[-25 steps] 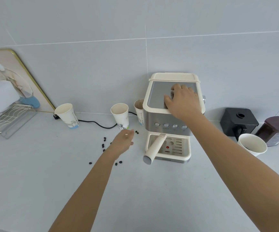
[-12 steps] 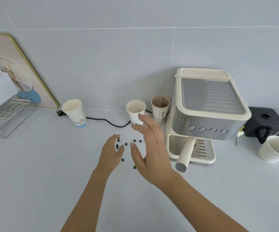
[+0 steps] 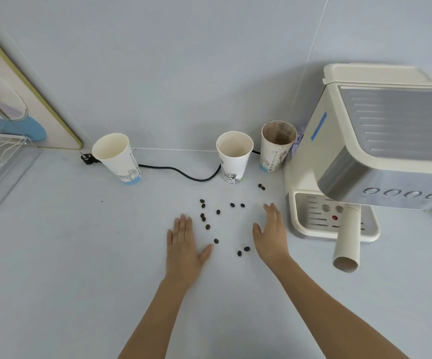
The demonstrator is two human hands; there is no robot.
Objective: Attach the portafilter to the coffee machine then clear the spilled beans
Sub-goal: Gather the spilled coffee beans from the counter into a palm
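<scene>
With the portafilter (image 3: 346, 238) seated in the coffee machine (image 3: 380, 141), the left hand (image 3: 184, 243) and right hand (image 3: 272, 234), both flat, empty and spread, flank the spilled beans (image 3: 217, 224) on the counter (image 3: 80, 255) and should sweep inward, gathering strays.

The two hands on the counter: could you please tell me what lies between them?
Scattered coffee beans lie between the left hand and right hand, per the head view.
</scene>
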